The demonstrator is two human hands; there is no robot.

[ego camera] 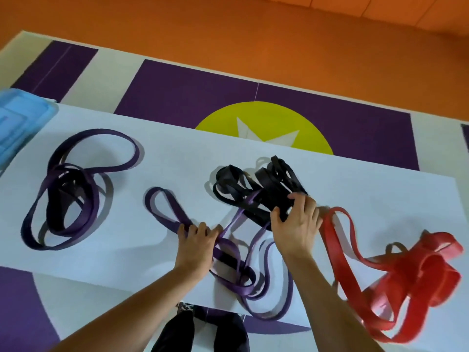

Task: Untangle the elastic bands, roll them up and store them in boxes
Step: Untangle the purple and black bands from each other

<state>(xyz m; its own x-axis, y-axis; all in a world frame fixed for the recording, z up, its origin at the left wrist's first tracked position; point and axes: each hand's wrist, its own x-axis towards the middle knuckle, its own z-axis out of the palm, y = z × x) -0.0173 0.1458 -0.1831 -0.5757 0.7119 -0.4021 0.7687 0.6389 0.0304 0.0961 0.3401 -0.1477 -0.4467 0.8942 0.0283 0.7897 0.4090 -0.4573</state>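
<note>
While your left hand grips the flat purple elastic band, ease free the black elastic tangle clutched in your right hand.

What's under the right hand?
The right hand lies on the near end of the black band tangle, fingers curled onto it. A purple band threads into that tangle. The palm hides what the strands do beneath it.

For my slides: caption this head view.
Left hand holds a purple elastic band; right hand grips tangled black elastic bands on a white table.
</note>
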